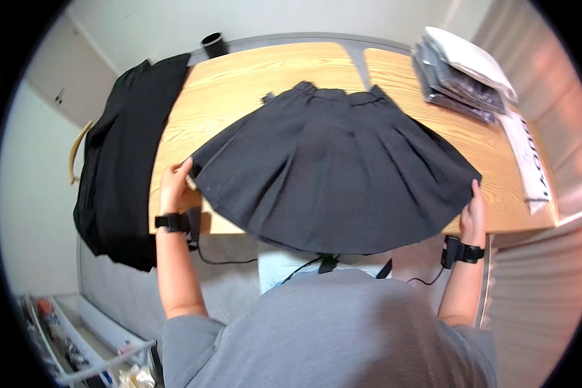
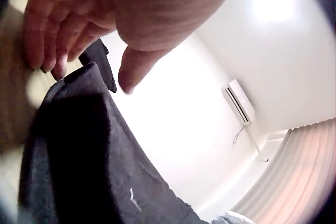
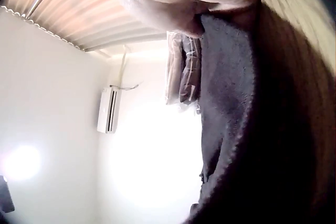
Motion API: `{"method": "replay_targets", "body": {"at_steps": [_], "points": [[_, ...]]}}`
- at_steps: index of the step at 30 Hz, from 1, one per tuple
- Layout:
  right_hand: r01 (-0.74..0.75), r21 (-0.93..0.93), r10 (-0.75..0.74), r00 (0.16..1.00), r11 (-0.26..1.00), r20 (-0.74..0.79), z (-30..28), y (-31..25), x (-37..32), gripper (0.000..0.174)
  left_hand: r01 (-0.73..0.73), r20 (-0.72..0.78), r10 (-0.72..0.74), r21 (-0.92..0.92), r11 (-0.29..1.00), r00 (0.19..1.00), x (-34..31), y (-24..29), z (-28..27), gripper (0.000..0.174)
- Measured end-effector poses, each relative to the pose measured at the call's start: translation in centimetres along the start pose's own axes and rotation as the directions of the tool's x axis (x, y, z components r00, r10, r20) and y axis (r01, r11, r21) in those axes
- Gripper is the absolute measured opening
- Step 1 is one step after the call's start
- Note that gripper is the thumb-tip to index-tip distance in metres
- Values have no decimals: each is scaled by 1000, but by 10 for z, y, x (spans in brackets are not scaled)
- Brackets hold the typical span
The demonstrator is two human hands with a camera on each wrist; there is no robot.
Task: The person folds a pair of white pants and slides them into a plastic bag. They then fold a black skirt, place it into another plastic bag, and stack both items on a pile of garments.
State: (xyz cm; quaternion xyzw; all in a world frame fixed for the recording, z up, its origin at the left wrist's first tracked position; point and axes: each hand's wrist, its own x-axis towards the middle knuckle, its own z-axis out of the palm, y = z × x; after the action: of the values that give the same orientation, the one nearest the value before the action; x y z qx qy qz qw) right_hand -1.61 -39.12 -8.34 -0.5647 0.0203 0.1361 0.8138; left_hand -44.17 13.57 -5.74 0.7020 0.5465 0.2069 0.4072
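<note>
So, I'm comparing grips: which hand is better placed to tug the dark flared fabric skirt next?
Probably the right hand: it pinches the skirt at its edge; the left hand has its thumb clear.

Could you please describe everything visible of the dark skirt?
The dark skirt lies fanned out on the wooden table, waistband at the far end, hem overhanging the near edge. It looks like woven cloth with soft folds; a pale mark shows near its left corner. The right hand pinches the right corner; the left hand seems to touch the left.

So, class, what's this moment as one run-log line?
skirt: spread on table, overhanging near edge; left hand: at left corner, thumb apart; right hand: pinches right corner
</note>
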Motion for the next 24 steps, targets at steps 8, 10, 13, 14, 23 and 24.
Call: {"method": "replay_targets", "body": {"at_steps": [8, 10, 13, 14, 23, 24], "points": [[-48, 218, 22, 992, 975, 121, -5, -1, -2, 37, 150, 258, 50, -695, 703, 965, -6, 4, 11, 40], [-75, 223, 45, 989, 972, 139, -8, -3, -3, 38, 327, 411, 105, -834, 443, 906, 2, -11, 8, 47], [-127, 231, 90, 983, 965, 163, -12, 0, 2, 38, 522, 524, 3, -848, 92, 852, 18, -39, 2, 55], [-136, 238, 100, 983, 962, 156, -15, 1, 4, 38, 448, 446, -35, -893, 50, 894, -3, -21, 9, 55], [-122, 236, 93, 987, 964, 130, -6, -5, -6, 38, 376, 398, -69, -779, 502, 915, -34, 14, 26, 46], [-126, 240, 95, 986, 963, 136, -7, -5, -6, 37, 379, 404, -66, -774, 507, 913, -34, 17, 27, 46]]}}
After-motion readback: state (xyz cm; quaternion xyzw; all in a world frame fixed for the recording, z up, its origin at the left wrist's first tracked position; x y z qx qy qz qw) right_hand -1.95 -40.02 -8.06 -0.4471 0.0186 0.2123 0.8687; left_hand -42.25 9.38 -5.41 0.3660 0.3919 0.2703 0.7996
